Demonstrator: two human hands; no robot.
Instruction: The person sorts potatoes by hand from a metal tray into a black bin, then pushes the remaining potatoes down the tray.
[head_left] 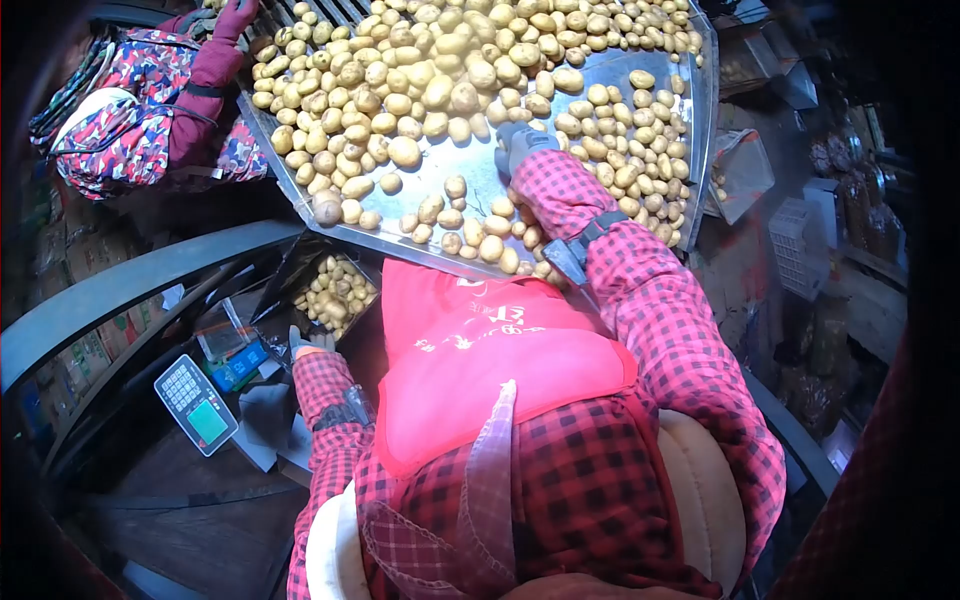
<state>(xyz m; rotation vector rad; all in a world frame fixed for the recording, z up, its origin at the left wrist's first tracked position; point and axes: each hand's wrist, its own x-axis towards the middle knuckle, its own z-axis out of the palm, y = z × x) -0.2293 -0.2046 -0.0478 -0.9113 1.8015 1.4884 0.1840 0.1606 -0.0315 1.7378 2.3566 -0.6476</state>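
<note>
Potatoes [404, 152] lie in a large heap on a metal sorting table [450, 165]. My right hand [519, 146], in a grey glove, is over the middle of the table, among the potatoes; its fingers are blurred and partly hidden, so I cannot make out what it holds. Down at the left, my left hand [306, 343], also gloved, is at the near edge of a box [285, 297] that holds potatoes [337, 295]. The fingers of that hand are small and dark in the view, and their pose is unclear.
Another person [150, 110] in patterned clothing stands at the upper left, one arm reaching to the table. A scale display [197, 405] and a blue object [238, 367] sit at the lower left. A curved rail [150, 285] crosses the left. White crates [798, 247] stand at the right.
</note>
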